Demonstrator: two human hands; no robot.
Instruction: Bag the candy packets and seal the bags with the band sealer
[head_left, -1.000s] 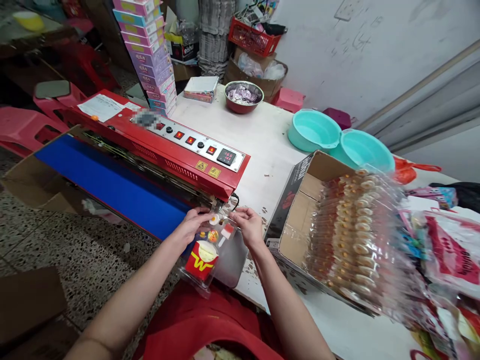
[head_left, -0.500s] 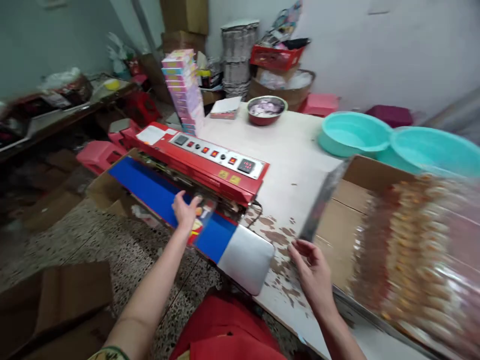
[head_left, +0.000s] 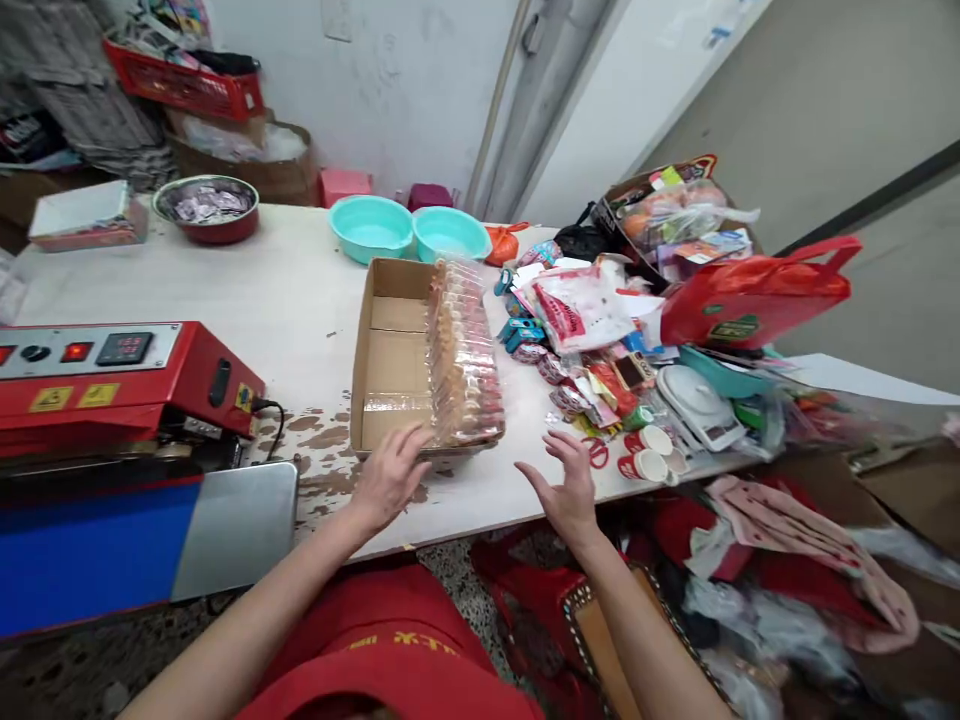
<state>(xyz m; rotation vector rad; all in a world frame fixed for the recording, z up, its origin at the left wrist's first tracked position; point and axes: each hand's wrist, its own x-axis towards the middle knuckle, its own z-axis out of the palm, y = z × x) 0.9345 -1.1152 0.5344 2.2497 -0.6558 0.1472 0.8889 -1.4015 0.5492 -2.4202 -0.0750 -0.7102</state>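
A cardboard box [head_left: 394,375] lies on the table in front of me, its right side filled with a row of clear plastic packets [head_left: 466,360]; what is inside the packets is hard to make out. My left hand [head_left: 391,478] is at the box's front edge, fingers stretched out and nothing seen in them; whether it touches the box I cannot tell. To the right of the box, my right hand [head_left: 568,490] is held over the table edge, thumb and fingers apart and holding nothing.
A red sealing machine [head_left: 187,370] with a blue conveyor belt [head_left: 97,550] and metal end plate [head_left: 238,525] stands at left. Turquoise basins [head_left: 371,228] are behind the box. Paper cups [head_left: 643,465], a white scale [head_left: 697,405] and a red bag [head_left: 757,300] crowd the right.
My view has swung right. My left hand has left the flat packet on the blue belt and come over to the box. My right hand has moved from the box's left side to its right.
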